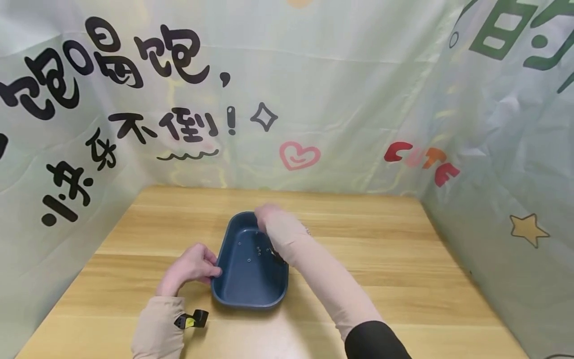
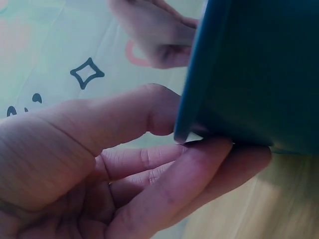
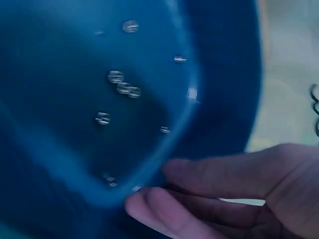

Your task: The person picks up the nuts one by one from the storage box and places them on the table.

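A deep blue tray (image 1: 248, 286) with rounded corners lies on the wooden table. My left hand (image 1: 197, 265) pinches its left rim, thumb above and fingers beneath, as the left wrist view shows. Over the far right corner reaches my right hand (image 1: 269, 215), its fingers inside the tray. Several tiny clear beads (image 3: 116, 76) are scattered on the tray floor; a shiny speck sits close by the right fingertips (image 3: 158, 204). Thumb and forefinger look apart there, with nothing visible between them. The right forearm covers part of the tray's right side in the head view.
To the right of the tray, partly behind the right sleeve, is a small shiny cluster (image 1: 307, 230), too small to make out. A printed cloth (image 1: 341, 114) hangs around the back and sides of the wooden table (image 1: 376, 249). A black device (image 1: 197, 319) is on the left wrist.
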`<state>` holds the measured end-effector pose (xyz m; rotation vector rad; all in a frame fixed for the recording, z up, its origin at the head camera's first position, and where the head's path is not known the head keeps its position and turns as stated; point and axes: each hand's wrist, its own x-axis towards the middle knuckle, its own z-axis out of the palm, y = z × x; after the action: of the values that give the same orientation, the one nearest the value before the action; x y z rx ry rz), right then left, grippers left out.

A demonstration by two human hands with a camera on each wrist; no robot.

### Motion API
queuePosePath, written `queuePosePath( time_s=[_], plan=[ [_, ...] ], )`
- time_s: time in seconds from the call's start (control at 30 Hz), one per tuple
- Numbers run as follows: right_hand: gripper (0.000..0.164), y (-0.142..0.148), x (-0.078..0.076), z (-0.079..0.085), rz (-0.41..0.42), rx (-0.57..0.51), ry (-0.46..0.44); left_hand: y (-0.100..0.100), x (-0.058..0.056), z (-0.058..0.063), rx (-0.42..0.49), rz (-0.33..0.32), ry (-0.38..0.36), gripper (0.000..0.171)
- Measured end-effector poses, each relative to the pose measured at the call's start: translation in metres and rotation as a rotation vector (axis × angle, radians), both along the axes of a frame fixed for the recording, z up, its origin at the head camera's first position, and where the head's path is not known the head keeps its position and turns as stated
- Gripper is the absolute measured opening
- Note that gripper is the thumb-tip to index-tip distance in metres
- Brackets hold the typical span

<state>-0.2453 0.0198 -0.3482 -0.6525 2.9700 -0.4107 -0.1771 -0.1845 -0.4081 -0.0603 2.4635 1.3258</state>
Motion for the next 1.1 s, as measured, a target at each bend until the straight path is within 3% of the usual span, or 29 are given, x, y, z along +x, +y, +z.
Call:
queuePosePath(
  time_s=[0.07, 0.13, 0.27, 0.43, 0.53, 0.77, 1.1],
  plan=[
    [0.016, 0.003, 0.012, -0.006, 0.001, -0.129, 0.038, 0.001, 0.001, 0.000, -0.003, 0.014, -0.003, 0.024],
    [0.015, 0.004, 0.016, -0.008, -0.035, -0.171, 0.005, 0.002, 0.002, 0.000, -0.008, 0.022, -0.003, 0.025],
    [0.016, 0.004, 0.011, -0.016, -0.050, -0.057, -0.012, 0.003, 0.003, 0.000, -0.020, 0.038, -0.008, 0.026],
    [0.014, -0.011, -0.021, -0.031, -0.116, 0.216, -0.131, 0.003, 0.004, 0.000, -0.020, 0.050, -0.009, 0.026],
    [0.015, -0.018, -0.037, -0.042, -0.097, 0.343, -0.111, 0.003, 0.004, 0.001, -0.023, 0.055, -0.006, 0.027],
    [0.020, -0.021, -0.046, -0.056, -0.128, 0.399, -0.102, 0.004, 0.004, 0.003, -0.017, 0.035, -0.003, 0.027],
    [0.022, -0.025, -0.048, -0.059, -0.153, 0.392, -0.102, 0.002, 0.004, 0.002, -0.031, 0.056, 0.009, 0.027]
  ],
)
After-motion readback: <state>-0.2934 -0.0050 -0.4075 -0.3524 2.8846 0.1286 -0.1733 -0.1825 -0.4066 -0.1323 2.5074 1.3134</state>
